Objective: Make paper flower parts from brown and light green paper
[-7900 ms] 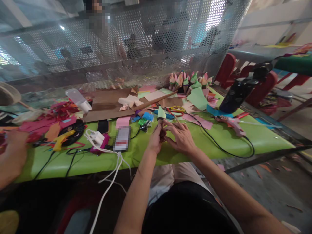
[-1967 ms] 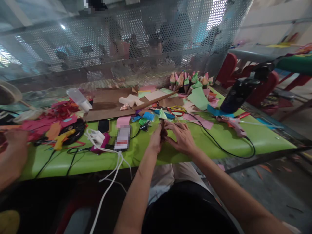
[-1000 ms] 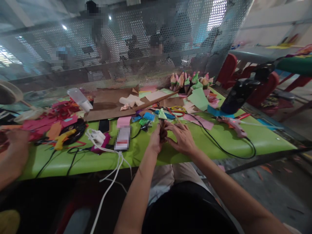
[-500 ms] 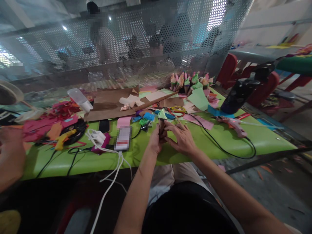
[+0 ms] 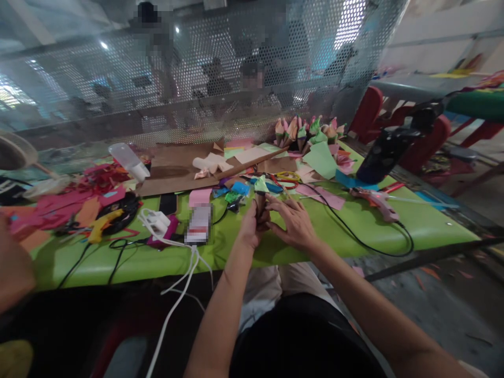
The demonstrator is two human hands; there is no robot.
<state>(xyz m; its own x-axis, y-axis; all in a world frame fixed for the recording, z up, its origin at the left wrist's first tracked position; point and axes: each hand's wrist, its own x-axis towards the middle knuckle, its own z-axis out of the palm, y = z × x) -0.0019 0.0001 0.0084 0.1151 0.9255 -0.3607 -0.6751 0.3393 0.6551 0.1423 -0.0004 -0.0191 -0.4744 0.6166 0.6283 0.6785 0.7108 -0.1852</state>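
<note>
Over the green table [image 5: 394, 226] my left hand [image 5: 251, 228] grips the dark stem of a small paper cone flower [image 5: 260, 189] with a pale green top, held upright. My right hand [image 5: 293, 223] presses its fingers against the same stem from the right. Coloured paper scraps [image 5: 315, 191] lie just beyond both hands. A pink glue gun [image 5: 376, 202] with a black cord rests on the table to the right.
Several finished paper cones [image 5: 305, 128] stand at the back by a perforated metal screen [image 5: 197, 79]. Brown cardboard [image 5: 177, 165], a clear bottle [image 5: 128, 160], a white power adapter [image 5: 157, 223] and a yellow glue gun [image 5: 100, 223] lie left. Another person's arm [image 5: 11, 268] is at far left.
My hands stay together on the paper cone flower, which has tilted and dipped slightly. The other person's arm at the far left has drawn back toward the frame edge.
</note>
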